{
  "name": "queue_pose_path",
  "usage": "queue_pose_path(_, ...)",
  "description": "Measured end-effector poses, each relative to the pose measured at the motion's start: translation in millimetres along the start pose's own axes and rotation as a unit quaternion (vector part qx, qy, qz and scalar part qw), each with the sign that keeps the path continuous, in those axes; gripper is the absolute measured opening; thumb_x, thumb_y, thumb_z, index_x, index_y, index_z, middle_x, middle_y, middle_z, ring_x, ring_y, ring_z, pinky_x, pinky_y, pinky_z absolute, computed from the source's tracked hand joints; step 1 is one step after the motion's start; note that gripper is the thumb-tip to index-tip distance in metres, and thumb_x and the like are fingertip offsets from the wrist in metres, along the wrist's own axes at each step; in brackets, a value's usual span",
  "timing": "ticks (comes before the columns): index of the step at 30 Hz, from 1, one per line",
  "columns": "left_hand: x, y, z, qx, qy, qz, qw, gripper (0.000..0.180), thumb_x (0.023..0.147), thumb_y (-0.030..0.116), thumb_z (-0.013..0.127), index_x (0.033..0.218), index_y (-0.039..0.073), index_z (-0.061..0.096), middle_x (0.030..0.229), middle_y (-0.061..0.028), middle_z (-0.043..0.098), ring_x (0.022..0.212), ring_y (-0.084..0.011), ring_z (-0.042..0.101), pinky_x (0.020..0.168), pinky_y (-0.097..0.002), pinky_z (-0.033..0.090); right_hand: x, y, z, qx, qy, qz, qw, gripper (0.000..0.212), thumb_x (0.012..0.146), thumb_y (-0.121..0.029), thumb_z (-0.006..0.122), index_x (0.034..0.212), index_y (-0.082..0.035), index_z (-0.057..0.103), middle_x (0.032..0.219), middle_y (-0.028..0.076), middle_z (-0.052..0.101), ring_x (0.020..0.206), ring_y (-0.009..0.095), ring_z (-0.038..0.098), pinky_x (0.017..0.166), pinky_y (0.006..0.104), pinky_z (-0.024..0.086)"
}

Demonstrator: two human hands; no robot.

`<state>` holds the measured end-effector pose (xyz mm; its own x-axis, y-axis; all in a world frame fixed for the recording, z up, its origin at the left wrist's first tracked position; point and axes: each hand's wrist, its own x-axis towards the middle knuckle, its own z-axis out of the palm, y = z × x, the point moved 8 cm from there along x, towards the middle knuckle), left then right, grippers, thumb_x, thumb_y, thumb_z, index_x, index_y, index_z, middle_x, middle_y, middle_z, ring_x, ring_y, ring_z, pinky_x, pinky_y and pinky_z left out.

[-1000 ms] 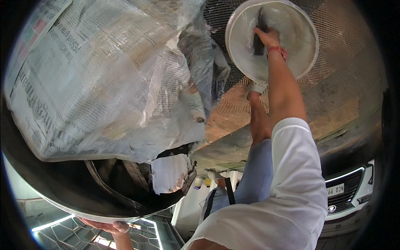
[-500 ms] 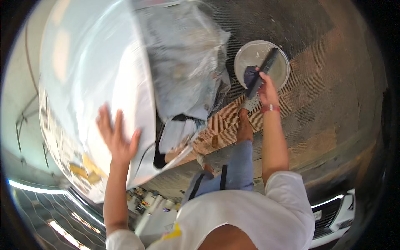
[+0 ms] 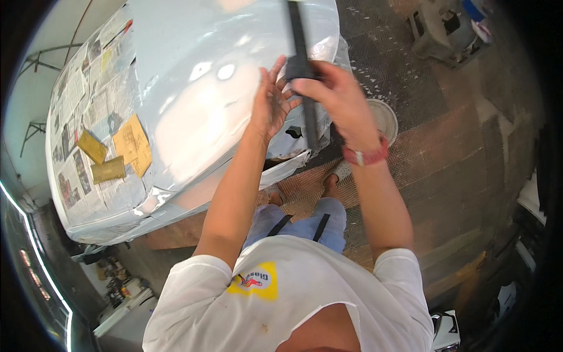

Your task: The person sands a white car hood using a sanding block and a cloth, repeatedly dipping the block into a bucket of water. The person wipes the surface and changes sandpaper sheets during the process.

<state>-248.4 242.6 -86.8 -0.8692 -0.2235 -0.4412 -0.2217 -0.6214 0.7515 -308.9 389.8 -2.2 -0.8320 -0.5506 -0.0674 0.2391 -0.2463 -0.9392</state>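
Right hand (image 3: pixel 346 97) clenched, thumb and fingers round a long, flat, black bar (image 3: pixel 298 44); motion blur on the bar, its surface hard to read; a squarish dark block (image 3: pixel 298 69) sits at its middle, under the thumb; whether the two are one piece, cannot tell.

Left hand (image 3: pixel 270 105) grasping nothing that shows, palm up, fingers spread, just beside the block; whether fingertips touch it, cannot tell.

Change: half a second ago the bar was over the round white-rimmed bucket (image 3: pixel 395 114), left hand well apart over the panel; now the bar is clear of the bucket, in front of the chest, both hands close together; judged as a move from bucket work to handling the bar two-handed, the right hand bearing it.

Beneath the left hand and the bar's upper part, a broad, curved, pale grey-blue body panel (image 3: pixel 193 105) with whitish patches; farther left, printed newspaper sheets (image 3: pixel 73 152) over its far side, with creased yellow-brown paper pieces (image 3: pixel 134 144) on top; bucket beyond the right wrist, partly hidden, on dark ridged floor matting (image 3: pixel 399 70); a grey moulded part (image 3: pixel 446 35) on the floor farther off.
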Motion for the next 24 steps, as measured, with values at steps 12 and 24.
queue_pose_path(12, -80, 218, -215, 0.051, 0.053, 0.174, 0.982, 0.037, 0.093, 0.027, 0.089, 0.113, 0.003, 0.069, 0.114, -0.0134, 0.076, 0.102, -0.0292, 0.078, 0.087, -0.0402, 0.067, -33, 94, 143, -0.344, 0.292, 0.040, 0.892, 0.062, 0.083, -0.052, 0.087, 0.103, 0.006, 0.080, 0.101, 0.024, 0.083, 0.097, 0.038, 0.081, 0.090, 0.0474, 0.061)
queue_pose_path(24, -114, 247, -228, 0.465, 0.039, 0.232, 0.854, 0.034, 0.090, 0.025, 0.090, 0.110, 0.001, 0.077, 0.094, -0.0067, 0.077, 0.082, -0.0146, 0.074, 0.070, -0.0311, 0.059, -19, 173, 338, -0.362, 0.290, 0.112, 0.879, 0.103, 0.088, -0.050, 0.089, 0.161, 0.004, 0.039, 0.144, 0.035, 0.054, 0.132, 0.052, 0.063, 0.110, 0.0554, 0.055)
